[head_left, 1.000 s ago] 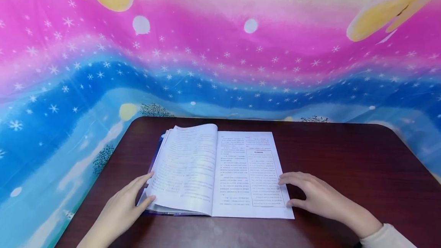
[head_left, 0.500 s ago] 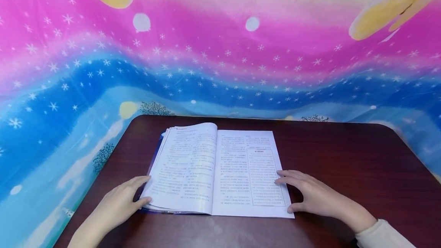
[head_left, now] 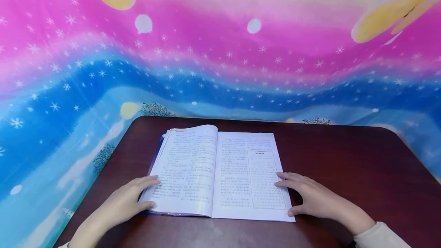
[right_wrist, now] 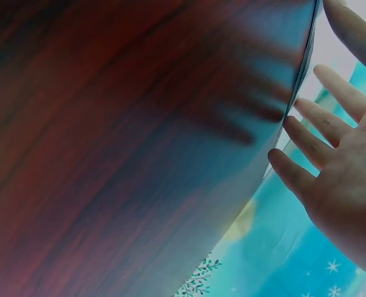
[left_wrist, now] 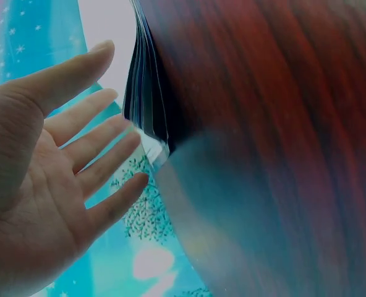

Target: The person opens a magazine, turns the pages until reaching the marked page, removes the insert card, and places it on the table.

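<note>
- The book (head_left: 215, 175) lies open on the dark table (head_left: 351, 156), low and central in the head view.
- A second ago the left page (head_left: 184, 171) stood loose at its lower left corner; now it's flatter, and the left hand (head_left: 124, 200) reaches further over its margin. I'd judge that leaf settled.
- The thumb of the right hand (head_left: 315, 198) has slid lower, to the book's lower right corner.
- Left fingers nearly straight, thumb well apart, nothing grasped; whether they press, I can't tell.
- Right fingers loosely spread, tips at the outer edge of the right page (head_left: 237, 179), no grip showing.
- The spine (head_left: 214, 173) runs up and down the frame, each page's long axis along it, the spread lying crosswise.
</note>
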Demonstrator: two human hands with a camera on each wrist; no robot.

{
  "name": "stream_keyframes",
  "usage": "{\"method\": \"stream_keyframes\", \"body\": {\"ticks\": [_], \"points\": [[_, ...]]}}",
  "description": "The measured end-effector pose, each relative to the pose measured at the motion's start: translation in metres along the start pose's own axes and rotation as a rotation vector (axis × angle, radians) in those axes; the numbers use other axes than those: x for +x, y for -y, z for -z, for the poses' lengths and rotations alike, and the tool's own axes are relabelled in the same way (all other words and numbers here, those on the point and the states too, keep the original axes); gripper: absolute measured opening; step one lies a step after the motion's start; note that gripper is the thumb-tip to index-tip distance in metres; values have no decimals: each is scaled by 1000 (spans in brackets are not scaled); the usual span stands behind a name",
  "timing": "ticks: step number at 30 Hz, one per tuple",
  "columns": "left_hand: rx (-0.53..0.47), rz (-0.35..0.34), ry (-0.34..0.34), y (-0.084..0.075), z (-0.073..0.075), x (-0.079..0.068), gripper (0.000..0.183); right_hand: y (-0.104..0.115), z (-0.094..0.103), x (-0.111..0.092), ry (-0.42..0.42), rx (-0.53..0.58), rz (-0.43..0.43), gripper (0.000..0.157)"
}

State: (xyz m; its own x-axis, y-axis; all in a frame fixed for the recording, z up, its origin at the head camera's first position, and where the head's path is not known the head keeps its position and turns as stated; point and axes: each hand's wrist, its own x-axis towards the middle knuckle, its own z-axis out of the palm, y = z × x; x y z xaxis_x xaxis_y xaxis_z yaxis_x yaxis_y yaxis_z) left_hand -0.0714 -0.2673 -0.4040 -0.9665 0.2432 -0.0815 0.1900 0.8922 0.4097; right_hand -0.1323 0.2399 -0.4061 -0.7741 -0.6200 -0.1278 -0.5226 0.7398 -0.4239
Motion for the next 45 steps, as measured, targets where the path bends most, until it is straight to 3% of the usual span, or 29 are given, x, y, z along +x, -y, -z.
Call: {"method": "stream_keyframes", "body": {"ticks": [6,15,30,39,45], "points": [[13,-49,13,-1,-2,6,57,1,1,1,-13,-10,-9,67],[-22,30,61,1,-5,6,58,5,6,5,-63,-13,11,60],[-24,16,50,4,-7,4,57,17,18,16,-210,-6,64,45],[-26,16,54,5,-7,5,57,22,22,27,-409,26,227,43],[-28,18,59,5,-7,4,56,25,22,34,-481,96,307,47]]}}
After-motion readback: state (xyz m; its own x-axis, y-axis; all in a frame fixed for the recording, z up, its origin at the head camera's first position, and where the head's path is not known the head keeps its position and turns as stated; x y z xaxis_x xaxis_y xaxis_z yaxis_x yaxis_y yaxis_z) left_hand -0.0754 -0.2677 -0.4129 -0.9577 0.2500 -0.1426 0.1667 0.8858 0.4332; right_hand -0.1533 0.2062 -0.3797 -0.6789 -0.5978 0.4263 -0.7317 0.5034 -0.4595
